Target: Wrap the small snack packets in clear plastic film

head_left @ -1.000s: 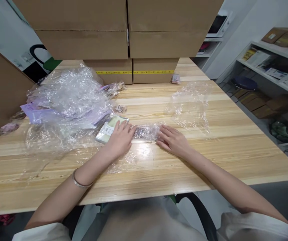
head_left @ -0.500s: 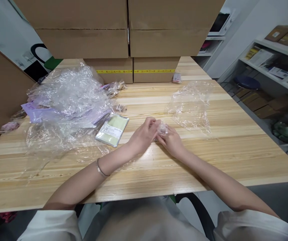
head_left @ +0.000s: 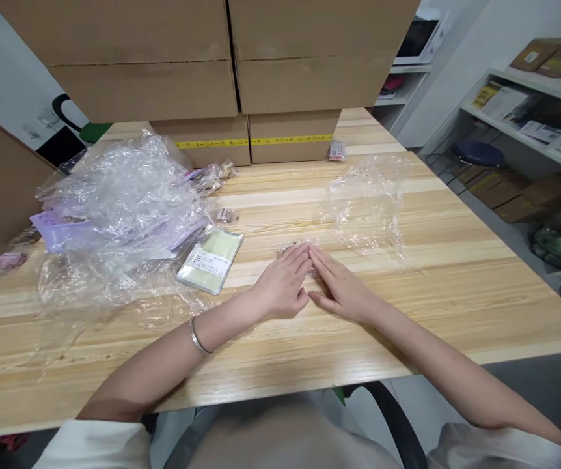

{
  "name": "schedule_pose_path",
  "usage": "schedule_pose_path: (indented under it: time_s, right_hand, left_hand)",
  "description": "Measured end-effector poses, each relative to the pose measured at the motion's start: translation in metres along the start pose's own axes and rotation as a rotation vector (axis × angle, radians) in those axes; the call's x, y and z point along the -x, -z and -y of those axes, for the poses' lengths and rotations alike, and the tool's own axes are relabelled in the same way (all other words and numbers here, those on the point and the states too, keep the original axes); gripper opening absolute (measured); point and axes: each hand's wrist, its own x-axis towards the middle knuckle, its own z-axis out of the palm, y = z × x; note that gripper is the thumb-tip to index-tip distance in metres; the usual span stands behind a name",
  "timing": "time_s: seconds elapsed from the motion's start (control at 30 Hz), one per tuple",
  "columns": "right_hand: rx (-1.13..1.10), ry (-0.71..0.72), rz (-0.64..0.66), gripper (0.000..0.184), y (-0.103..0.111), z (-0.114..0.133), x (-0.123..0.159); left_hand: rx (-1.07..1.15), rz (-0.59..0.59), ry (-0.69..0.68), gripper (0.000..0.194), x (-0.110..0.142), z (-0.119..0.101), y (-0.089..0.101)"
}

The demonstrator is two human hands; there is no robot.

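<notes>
My left hand (head_left: pixel 283 284) and my right hand (head_left: pixel 342 286) lie flat side by side on the wooden table (head_left: pixel 456 286), fingers stretched out and pressing down on a small folded piece of clear plastic wrap (head_left: pixel 294 248). Only its far edge shows beyond my fingertips. A silver bracelet sits on my left wrist. A pale green packet with a white label (head_left: pixel 209 260) lies just left of my left hand.
A big heap of crumpled clear plastic over purple items (head_left: pixel 119 195) covers the left of the table. A loose clear sheet (head_left: pixel 366 205) lies to the right. Stacked cardboard boxes (head_left: pixel 232 58) stand at the back, another box at the far left. Shelves stand on the right.
The long strip of wrap was gathered between both hands into a small bundle. Now both hands have flattened on top of it, side by side.
</notes>
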Motion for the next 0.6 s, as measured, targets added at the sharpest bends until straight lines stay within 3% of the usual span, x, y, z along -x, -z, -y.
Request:
schedule_pose_path:
  time_s: [0.13,0.27,0.47,0.6]
  right_hand:
    - [0.030,-0.001,0.002,0.091,-0.005,-0.001,0.004]
    - [0.082,-0.027,0.006,0.086,-0.003,0.002,0.001]
    - [0.124,-0.109,-0.061,0.042,-0.003,-0.005,-0.016]
    - [-0.114,-0.163,-0.090,0.038,0.010,-0.006,-0.022]
  left_hand:
    - [0.220,-0.023,0.040,0.071,-0.003,0.010,-0.005]
    - [0.454,-0.086,0.098,0.058,0.002,0.024,0.013]
    - [0.197,0.084,0.039,0.071,0.009,0.030,0.033]
    - [0.323,-0.046,0.178,0.053,-0.001,0.034,0.034]
